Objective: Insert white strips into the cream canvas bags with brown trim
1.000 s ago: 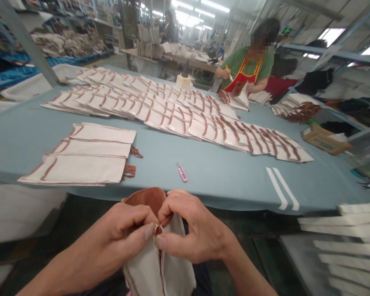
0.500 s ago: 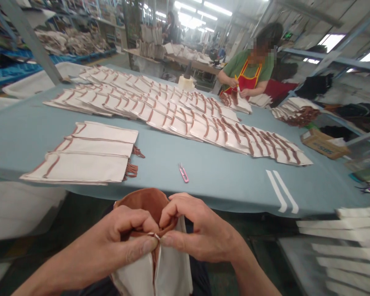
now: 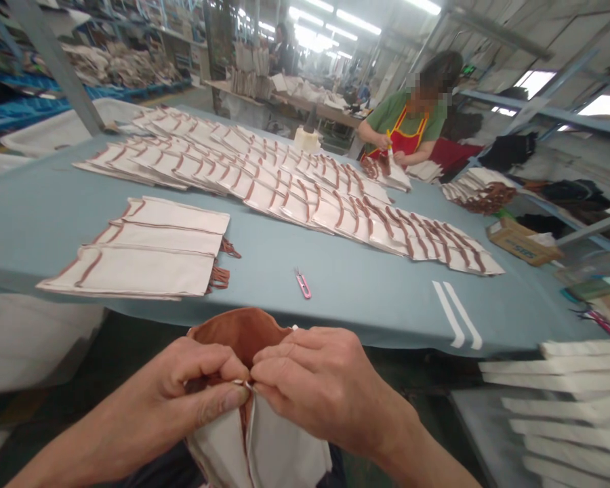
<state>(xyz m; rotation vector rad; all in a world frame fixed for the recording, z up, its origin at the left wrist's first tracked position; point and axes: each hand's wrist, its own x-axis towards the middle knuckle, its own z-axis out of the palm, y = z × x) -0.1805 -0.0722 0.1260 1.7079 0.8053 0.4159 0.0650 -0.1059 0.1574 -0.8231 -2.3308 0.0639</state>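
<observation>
A cream cloth bag with a brown lining hangs in front of me, below the table's near edge. My left hand pinches the bag's top edge from the left, thumb and forefinger closed on it. My right hand grips the same edge from the right, fingers curled over. The fingertips of both hands meet at a small metal ring on the bag's opening.
On the blue table lie a pink thread snipper, three stacked cream bags at left, and long overlapping rows of bags. A person in a red apron works at the far side. Folded cream pieces sit at right.
My right hand has rolled over the bag's edge, its fingers now covering the spot that the two thumbs pinched. The bag's opening has spread a little wider.
</observation>
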